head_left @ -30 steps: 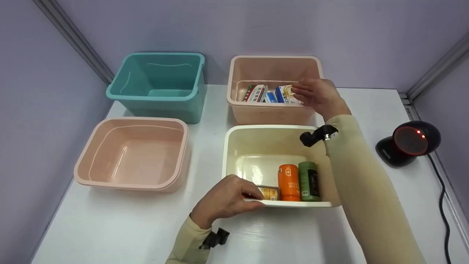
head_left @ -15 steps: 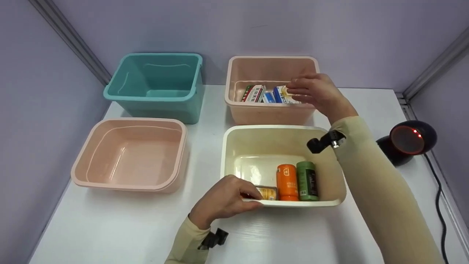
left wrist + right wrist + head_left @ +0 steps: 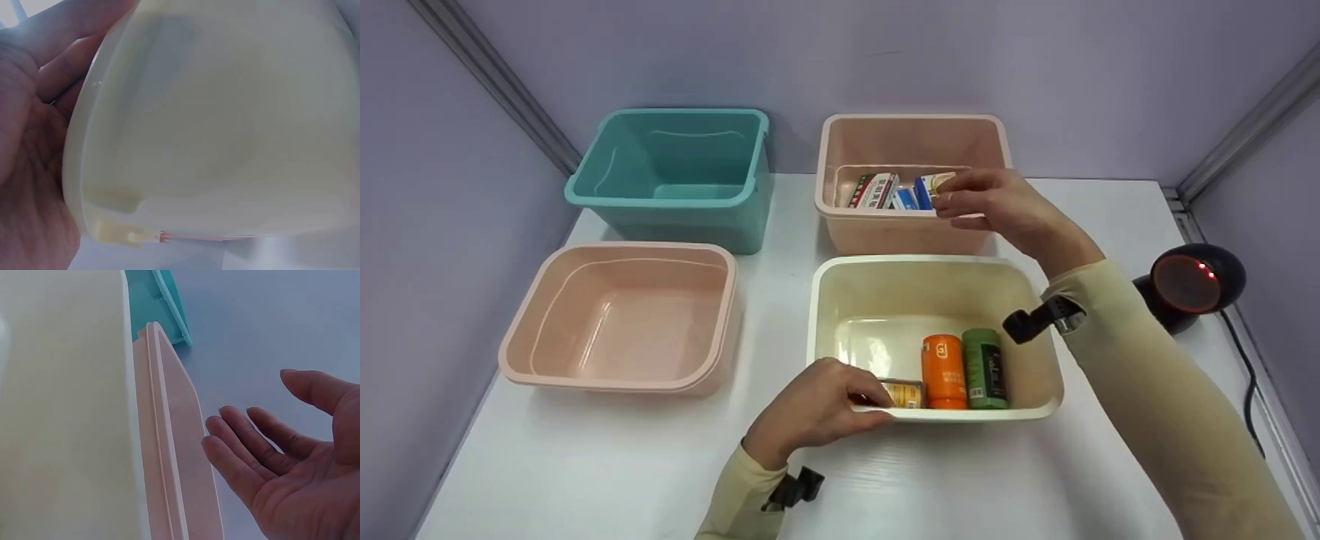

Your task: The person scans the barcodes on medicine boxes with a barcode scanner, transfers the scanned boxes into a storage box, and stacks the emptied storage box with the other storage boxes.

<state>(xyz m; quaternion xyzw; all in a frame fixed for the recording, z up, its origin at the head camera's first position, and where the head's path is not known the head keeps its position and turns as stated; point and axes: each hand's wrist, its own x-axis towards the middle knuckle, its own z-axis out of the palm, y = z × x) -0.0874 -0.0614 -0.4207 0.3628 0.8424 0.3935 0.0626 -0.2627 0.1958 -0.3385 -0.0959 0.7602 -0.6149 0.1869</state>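
Observation:
My left hand (image 3: 817, 409) grips the near rim of the cream bin (image 3: 825, 300), fingers curled over the edge; the left wrist view shows the palm (image 3: 34, 169) against the bin's wall (image 3: 225, 112). Inside the bin lie an orange bottle (image 3: 943, 371), a green bottle (image 3: 984, 367) and a small yellow pack (image 3: 904, 392). My right hand (image 3: 997, 206) hovers over the near rim of the back pink bin (image 3: 900, 225), holding nothing. Its palm (image 3: 292, 461) is open with relaxed fingers. Several medicine boxes (image 3: 885, 191) stand in that pink bin.
A teal bin (image 3: 675, 217) stands at the back left and a second pink bin (image 3: 727, 300), with nothing inside, at the front left. A black barcode scanner (image 3: 1189, 285) with a red light and its cable sits at the right edge of the white table.
My right hand has drawn back from the boxes toward the near rim of the pink bin, and its arm has pulled toward me. The left hand has kept its grip.

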